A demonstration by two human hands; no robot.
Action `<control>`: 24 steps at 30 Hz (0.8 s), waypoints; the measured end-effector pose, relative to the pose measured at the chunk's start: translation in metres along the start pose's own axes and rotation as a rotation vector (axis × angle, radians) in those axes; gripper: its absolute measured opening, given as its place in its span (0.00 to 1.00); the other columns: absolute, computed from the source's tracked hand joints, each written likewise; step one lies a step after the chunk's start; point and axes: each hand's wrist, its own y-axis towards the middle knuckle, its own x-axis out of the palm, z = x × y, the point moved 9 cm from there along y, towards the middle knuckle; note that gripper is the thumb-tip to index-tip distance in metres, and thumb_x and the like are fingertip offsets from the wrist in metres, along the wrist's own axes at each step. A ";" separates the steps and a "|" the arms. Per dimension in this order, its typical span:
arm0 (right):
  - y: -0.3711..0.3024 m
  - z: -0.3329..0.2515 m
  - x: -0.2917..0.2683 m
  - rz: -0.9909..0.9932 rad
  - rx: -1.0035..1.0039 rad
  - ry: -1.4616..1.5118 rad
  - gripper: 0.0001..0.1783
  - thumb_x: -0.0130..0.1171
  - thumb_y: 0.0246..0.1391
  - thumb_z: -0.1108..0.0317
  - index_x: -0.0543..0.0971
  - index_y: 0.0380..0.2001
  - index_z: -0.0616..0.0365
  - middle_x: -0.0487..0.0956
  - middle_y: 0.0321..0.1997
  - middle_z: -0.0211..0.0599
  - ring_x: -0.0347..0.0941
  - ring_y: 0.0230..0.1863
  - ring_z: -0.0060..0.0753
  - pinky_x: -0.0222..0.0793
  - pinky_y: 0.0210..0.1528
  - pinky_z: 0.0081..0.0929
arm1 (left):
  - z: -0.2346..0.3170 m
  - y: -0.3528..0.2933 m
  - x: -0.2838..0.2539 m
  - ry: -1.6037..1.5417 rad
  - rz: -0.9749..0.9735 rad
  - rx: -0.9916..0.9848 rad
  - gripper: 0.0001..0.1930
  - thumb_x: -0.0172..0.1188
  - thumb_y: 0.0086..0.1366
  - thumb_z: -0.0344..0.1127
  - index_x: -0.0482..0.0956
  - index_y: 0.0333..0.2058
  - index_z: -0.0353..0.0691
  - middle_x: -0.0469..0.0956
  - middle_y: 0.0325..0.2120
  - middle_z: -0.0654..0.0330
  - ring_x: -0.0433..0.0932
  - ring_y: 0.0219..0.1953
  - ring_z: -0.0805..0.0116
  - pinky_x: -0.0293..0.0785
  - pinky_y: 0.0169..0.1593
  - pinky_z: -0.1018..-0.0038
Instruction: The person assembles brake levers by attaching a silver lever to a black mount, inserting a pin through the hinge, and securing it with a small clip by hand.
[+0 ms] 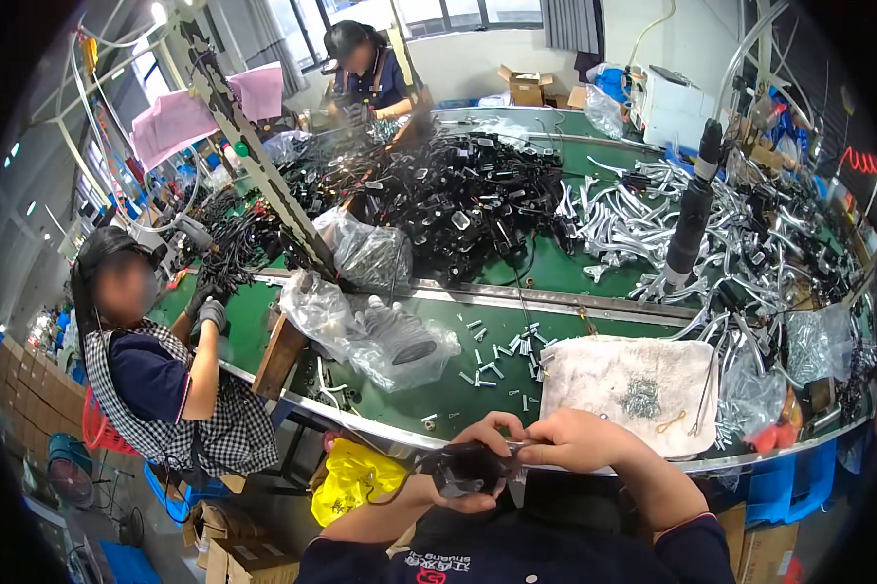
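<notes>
The left hand is closed around a black part at the near edge of the green bench, with a dark cable trailing off to the left. This hand does best as a steady cradle, the part's right end turned toward the other fingers and the cable kept loose. The right hand brings its bent fingers and thumb to that end; whether they pinch it or merely press on it is too small to tell. Short, square pushes from this side, against a firm left hold, would likely keep the part from twisting.

Around them, on the far left, a co-worker in gloves handles dark cables. A wooden block stands at the bench edge, then a see-through bag with a grey glove on it. Loose silver pins lie scattered just beyond the hands, where a sleeve or cable could sweep them. To the right, a pale towel bears a heap of small metal pieces. Farther right, a black driver hangs before the silver levers, an obstacle to reaching them.
</notes>
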 end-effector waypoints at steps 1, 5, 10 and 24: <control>0.001 0.002 0.001 -0.003 0.002 0.002 0.24 0.46 0.49 0.48 0.74 0.26 0.61 0.73 0.23 0.48 0.70 0.28 0.47 0.63 0.30 0.36 | 0.000 0.001 0.002 -0.004 -0.024 0.026 0.24 0.63 0.42 0.31 0.63 0.40 0.44 0.54 0.44 0.52 0.69 0.37 0.66 0.71 0.32 0.80; 0.003 0.010 0.010 -0.071 -0.027 0.086 0.23 0.48 0.49 0.49 0.75 0.26 0.62 0.73 0.21 0.46 0.70 0.25 0.45 0.63 0.28 0.33 | -0.005 0.003 0.011 -0.100 -0.090 0.101 0.24 0.62 0.43 0.27 0.62 0.40 0.44 0.54 0.45 0.50 0.69 0.36 0.64 0.74 0.29 0.80; 0.005 0.006 0.008 -0.086 0.039 0.029 0.23 0.48 0.49 0.49 0.75 0.25 0.61 0.73 0.20 0.46 0.70 0.24 0.44 0.63 0.27 0.32 | -0.018 -0.005 0.004 -0.274 0.011 0.104 0.23 0.60 0.44 0.30 0.61 0.39 0.44 0.56 0.45 0.52 0.65 0.37 0.65 0.67 0.30 0.78; 0.036 -0.029 -0.148 0.739 -0.216 0.067 0.17 0.55 0.43 0.65 0.72 0.36 0.65 0.74 0.24 0.46 0.69 0.20 0.34 0.63 0.25 0.26 | -0.009 -0.010 -0.032 -0.413 0.141 0.129 0.25 0.62 0.42 0.29 0.61 0.39 0.45 0.58 0.42 0.55 0.64 0.32 0.66 0.62 0.30 0.74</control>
